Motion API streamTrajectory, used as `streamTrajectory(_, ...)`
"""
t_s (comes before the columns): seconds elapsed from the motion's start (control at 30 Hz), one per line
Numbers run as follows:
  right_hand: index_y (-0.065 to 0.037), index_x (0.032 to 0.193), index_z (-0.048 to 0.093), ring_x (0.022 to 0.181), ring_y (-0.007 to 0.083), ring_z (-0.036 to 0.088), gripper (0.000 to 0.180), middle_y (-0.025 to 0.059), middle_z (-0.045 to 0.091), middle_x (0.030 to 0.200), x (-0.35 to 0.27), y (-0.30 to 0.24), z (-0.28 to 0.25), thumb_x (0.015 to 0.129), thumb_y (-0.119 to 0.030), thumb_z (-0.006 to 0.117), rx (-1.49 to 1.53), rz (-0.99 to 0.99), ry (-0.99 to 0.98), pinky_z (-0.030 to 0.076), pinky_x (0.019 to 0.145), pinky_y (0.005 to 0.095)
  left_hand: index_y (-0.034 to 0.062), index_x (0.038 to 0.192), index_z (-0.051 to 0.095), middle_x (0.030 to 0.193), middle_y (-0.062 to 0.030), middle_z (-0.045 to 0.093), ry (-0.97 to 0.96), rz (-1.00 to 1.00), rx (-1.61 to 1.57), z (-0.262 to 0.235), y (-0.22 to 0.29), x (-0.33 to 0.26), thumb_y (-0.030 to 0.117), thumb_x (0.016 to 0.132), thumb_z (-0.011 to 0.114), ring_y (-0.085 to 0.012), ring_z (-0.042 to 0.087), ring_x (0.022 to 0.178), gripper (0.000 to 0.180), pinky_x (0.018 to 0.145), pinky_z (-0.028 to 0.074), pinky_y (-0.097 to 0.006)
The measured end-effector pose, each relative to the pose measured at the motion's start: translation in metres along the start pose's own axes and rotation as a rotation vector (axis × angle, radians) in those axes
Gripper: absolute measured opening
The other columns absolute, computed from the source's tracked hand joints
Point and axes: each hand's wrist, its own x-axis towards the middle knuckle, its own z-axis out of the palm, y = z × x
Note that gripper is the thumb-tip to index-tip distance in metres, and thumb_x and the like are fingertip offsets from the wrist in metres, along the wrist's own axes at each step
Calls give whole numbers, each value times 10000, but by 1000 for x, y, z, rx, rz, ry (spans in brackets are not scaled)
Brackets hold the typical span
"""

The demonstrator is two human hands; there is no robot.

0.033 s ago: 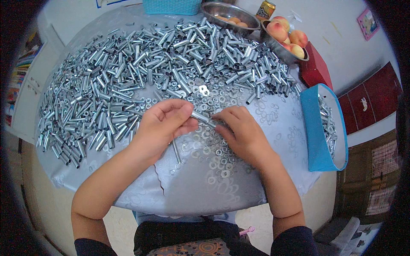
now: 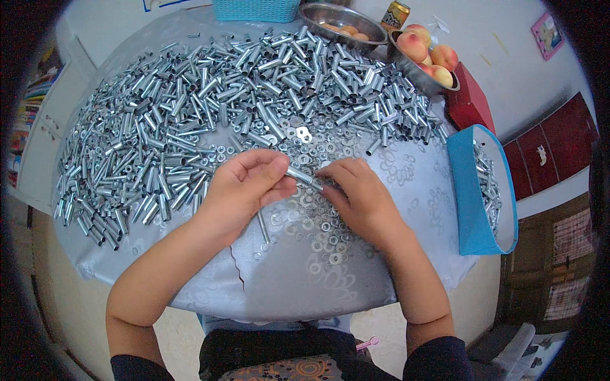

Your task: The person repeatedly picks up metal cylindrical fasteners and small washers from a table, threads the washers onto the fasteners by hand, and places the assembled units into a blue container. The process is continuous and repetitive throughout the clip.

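Note:
Between thumb and fingers, my left hand [image 2: 244, 187] grips a shiny metal sleeve [image 2: 300, 176] that points right and slightly toward me. At its far end, the fingertips of my right hand [image 2: 359, 197] close around the tip, with a thinner rod-like part showing there. Below my left hand a long thin bolt [image 2: 263, 226] lies on the cloth. Washers [image 2: 325, 227] and nuts are scattered under and between both hands. A large heap of metal sleeves [image 2: 184, 108] spreads across the table beyond and to the left.
At the right edge stands a blue fabric bin [image 2: 469, 197] with bolts inside. A steel bowl of peaches [image 2: 419, 71], a steel bowl of eggs [image 2: 311, 19], a can [image 2: 395, 15], a red box [image 2: 469, 101] and a light-blue basket [image 2: 255, 9] line the back. A patterned cloth [image 2: 419, 184] covers the round table.

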Motion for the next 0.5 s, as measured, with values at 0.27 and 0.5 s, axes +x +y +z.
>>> streamTrajectory(0.27,-39,920,579,826,301,532,214,114,574,863,2,0,6,712,-49,630,-29,-52,0,433,733,363,-25,981,522,891,-98,580,-15,-62,-43,-3,-6,2,174,883,526,-166,590,822,222,779,502,-286)
streamTrajectory(0.5,-23,926,581,850,297,526,219,114,568,875,0,-6,8,717,-54,637,-16,35,-2,433,744,357,-26,985,501,891,-112,577,17,-67,-24,-3,-8,5,182,887,519,-174,590,826,231,773,501,-284)
